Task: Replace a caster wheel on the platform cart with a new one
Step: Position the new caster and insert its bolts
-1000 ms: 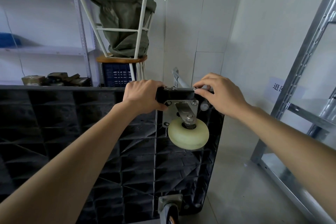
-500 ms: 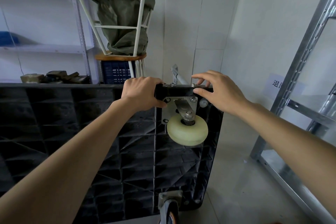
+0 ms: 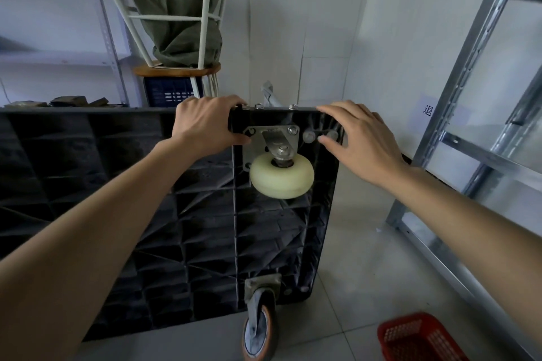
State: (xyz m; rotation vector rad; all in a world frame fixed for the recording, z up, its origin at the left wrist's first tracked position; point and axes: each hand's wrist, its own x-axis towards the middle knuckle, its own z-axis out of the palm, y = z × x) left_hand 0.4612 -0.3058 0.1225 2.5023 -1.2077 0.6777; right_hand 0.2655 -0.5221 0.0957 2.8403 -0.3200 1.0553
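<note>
Sideways on the floor stands the platform cart (image 3: 123, 184), its ribbed underside toward me, its left end cut off. My left hand (image 3: 205, 126) grips its top edge, fingertips hidden behind. My right hand (image 3: 363, 138) has let go since a moment ago, fingers spread beside the mounting plate (image 3: 255, 138). Below hangs the cream caster wheel (image 3: 281, 176); the orange-rimmed caster (image 3: 259, 331) touches tile, a red basket (image 3: 419, 337) nearby.

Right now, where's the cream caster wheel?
In the head view, the cream plastic caster wheel hangs from its metal mounting plate at the upturned black cart's top right corner, between both hands.
</note>
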